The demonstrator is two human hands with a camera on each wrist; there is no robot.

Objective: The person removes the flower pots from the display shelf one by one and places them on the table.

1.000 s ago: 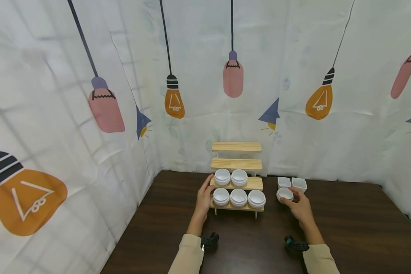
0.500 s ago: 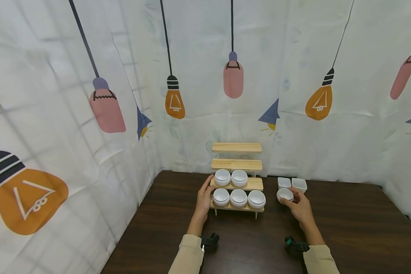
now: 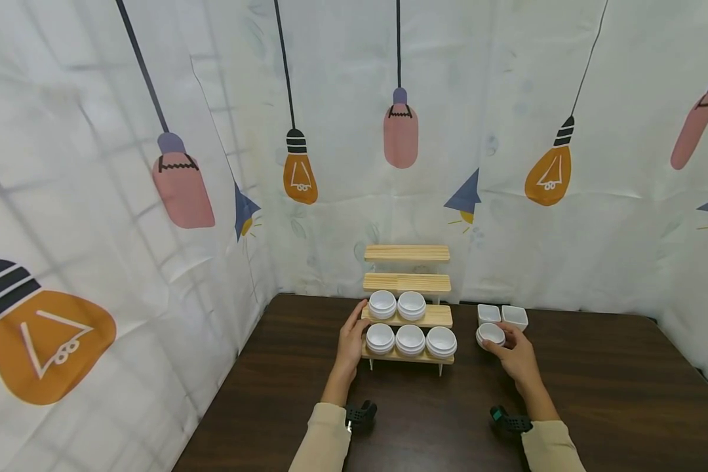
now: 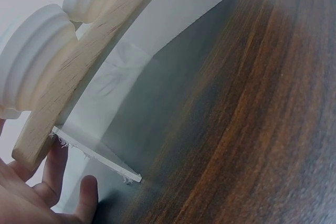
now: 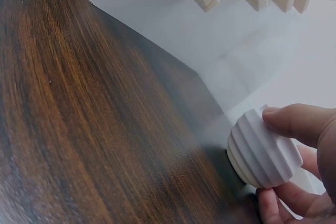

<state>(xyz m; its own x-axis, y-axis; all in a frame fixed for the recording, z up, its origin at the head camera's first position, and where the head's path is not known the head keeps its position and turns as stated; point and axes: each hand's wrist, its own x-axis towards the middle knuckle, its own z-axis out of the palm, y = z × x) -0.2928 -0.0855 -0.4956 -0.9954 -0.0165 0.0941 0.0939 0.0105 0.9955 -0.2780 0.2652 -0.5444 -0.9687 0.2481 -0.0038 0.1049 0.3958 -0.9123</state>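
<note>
My right hand [image 3: 516, 356] pinches a small round white bowl [image 3: 490, 335] between thumb and fingers. The right wrist view shows the thumb [image 5: 296, 121] on the upper side of its ridged wall and the fingers underneath. The bowl is close over the table, in front of two square white bowls [image 3: 488, 314]. My left hand [image 3: 349, 339] holds the left end of a tiered wooden stand [image 3: 431, 318]. In the left wrist view, fingers [image 4: 52, 174] curl below a plank near a clear leg. Three round bowls [image 3: 410, 341] stand on the lowest tier, and two [image 3: 412, 305] on the tier above.
Bare are the upper two planks [image 3: 407, 283] of the stand. A dark wood table [image 3: 425, 419] carries everything. Behind and to the left hangs a white cloth [image 3: 342, 223] printed with lamps. Dark bands [image 3: 362, 414] circle both wrists.
</note>
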